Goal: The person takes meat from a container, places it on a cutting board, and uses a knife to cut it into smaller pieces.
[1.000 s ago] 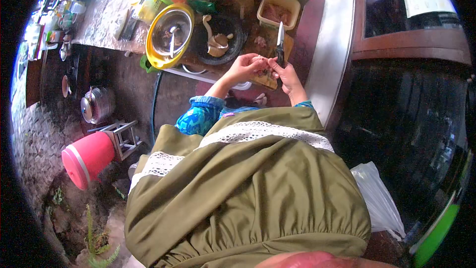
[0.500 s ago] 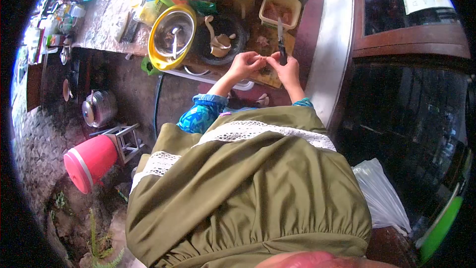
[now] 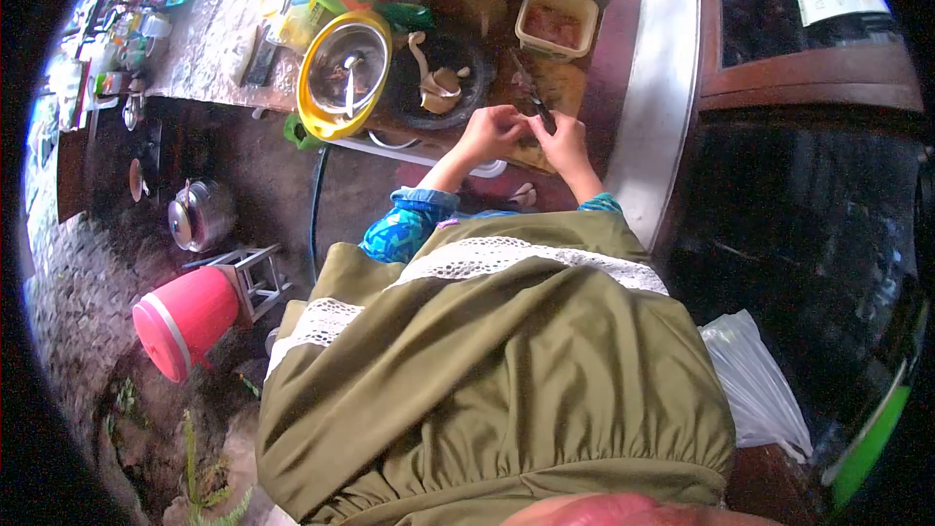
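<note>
Rough floor (image 3: 68,273) spreads to your left, and a crowded counter (image 3: 209,49) stands before you. Your knife (image 3: 545,119) is above the cutting board (image 3: 569,88), its blade pointing away from you. It looks light and stiff; the dark handle is the place to hold it, with skin clear of the edge, and damp fingers could make it slippery. Your right hand (image 3: 565,144) has its fingers closed around that handle. Your left hand (image 3: 490,136) meets it or sits just beside it, fingertips drawn together; whether they pinch a scrap, you cannot tell from here. Beyond the board sits a pale tub (image 3: 547,49) of pinkish, meat-like pieces, which would probably feel soft and slick. Left of the board, a dark round dish (image 3: 475,94) holds pale pieces, and next to that rests a yellow basin (image 3: 319,125) with a spoon (image 3: 351,90) in it.
</note>
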Demonstrator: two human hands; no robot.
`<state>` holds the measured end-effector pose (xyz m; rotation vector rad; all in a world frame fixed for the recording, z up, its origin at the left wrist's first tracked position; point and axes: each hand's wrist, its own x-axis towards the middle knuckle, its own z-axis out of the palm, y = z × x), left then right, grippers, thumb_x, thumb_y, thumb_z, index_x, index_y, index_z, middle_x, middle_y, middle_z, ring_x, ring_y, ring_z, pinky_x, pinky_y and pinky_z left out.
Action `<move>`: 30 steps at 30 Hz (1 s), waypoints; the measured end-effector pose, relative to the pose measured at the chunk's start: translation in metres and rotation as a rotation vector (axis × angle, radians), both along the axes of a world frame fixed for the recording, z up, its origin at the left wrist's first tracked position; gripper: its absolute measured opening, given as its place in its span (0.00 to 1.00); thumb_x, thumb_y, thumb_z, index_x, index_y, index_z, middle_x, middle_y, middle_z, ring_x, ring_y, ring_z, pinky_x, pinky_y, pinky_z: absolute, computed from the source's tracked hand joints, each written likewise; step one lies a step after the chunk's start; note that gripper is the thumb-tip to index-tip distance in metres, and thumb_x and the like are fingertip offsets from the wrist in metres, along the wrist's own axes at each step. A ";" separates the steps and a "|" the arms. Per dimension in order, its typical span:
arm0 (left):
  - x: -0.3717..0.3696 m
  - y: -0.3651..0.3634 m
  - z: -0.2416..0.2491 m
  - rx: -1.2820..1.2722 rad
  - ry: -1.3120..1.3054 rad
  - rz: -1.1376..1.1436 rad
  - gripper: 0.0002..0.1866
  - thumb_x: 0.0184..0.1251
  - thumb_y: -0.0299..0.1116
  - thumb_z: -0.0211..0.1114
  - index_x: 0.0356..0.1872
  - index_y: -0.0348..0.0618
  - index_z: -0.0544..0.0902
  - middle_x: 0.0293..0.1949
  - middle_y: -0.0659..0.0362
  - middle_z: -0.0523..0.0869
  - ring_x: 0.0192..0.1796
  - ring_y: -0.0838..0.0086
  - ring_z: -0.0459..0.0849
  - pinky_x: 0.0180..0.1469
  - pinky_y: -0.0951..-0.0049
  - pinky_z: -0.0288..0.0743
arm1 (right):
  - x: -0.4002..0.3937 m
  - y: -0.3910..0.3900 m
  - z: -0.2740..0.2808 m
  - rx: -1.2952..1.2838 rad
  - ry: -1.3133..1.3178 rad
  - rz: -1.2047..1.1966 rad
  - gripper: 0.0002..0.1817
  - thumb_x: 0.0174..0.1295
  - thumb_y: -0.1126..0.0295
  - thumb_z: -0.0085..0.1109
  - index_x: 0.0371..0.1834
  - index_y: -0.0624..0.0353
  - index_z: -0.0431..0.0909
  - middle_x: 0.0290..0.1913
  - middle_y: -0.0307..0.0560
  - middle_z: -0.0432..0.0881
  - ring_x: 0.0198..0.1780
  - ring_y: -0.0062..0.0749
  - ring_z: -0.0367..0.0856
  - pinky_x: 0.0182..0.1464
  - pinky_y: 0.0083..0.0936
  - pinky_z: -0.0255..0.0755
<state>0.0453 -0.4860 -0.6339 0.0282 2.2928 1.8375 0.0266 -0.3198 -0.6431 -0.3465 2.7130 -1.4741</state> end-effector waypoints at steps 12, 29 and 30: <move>-0.003 -0.011 -0.023 -0.099 -0.065 0.071 0.09 0.57 0.32 0.63 0.31 0.35 0.82 0.30 0.56 0.87 0.31 0.80 0.83 0.34 0.74 0.76 | -0.018 0.039 -0.006 0.021 -0.024 -0.081 0.14 0.58 0.61 0.59 0.27 0.63 0.79 0.23 0.57 0.80 0.28 0.52 0.80 0.32 0.41 0.72; -0.020 0.007 -0.083 -0.673 0.639 -0.255 0.18 0.49 0.24 0.60 0.45 0.37 0.80 0.47 0.52 0.81 0.44 0.53 0.81 0.47 0.59 0.76 | -0.041 0.030 -0.062 0.162 0.358 -0.206 0.11 0.56 0.65 0.60 0.31 0.63 0.75 0.28 0.59 0.78 0.33 0.59 0.77 0.34 0.45 0.69; -0.012 0.008 -0.073 -0.622 0.607 -0.259 0.22 0.48 0.22 0.60 0.49 0.38 0.78 0.50 0.50 0.80 0.48 0.54 0.79 0.51 0.60 0.74 | -0.033 0.032 -0.056 0.113 0.374 -0.215 0.11 0.57 0.65 0.60 0.32 0.63 0.75 0.27 0.60 0.78 0.32 0.59 0.77 0.33 0.45 0.69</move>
